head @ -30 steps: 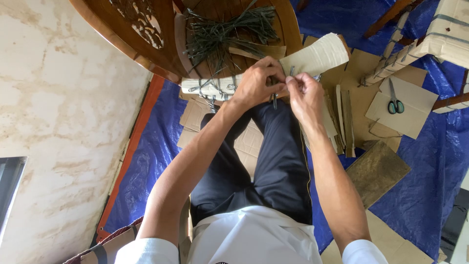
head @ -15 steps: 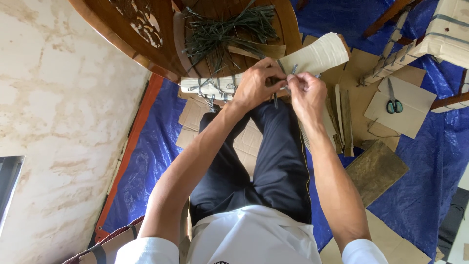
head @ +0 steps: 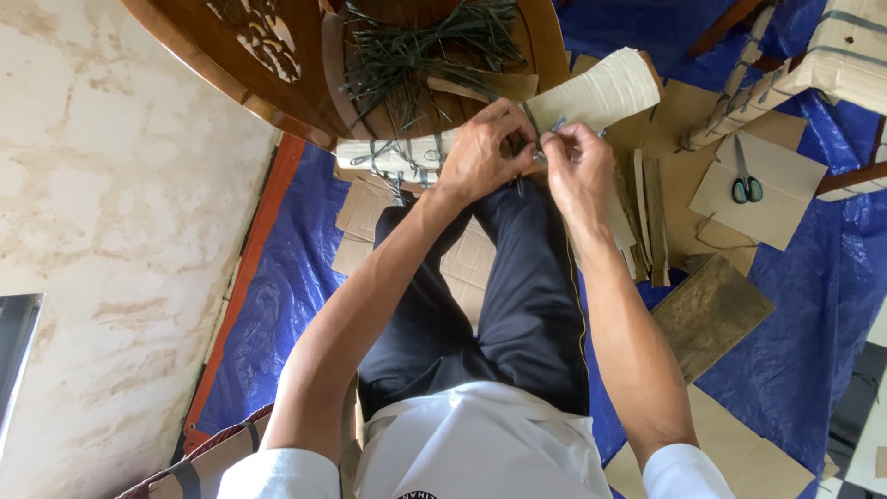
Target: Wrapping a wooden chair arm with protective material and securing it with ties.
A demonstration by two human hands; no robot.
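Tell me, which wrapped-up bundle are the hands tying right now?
The pale cardboard-wrapped bundle lying across the person's lap. Both hands, left hand and right hand, pinch a strap on it. The other wrapped bundles lie untouched at upper right.

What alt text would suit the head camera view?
Seen from above, a seated person's left hand and right hand pinch a dark strap around a cardboard-wrapped roll, with green-handled scissors lying on cardboard nearby.

Both arms reach forward over the lap; left hand (head: 478, 151) and right hand (head: 577, 164) meet, fingertips pinched together.
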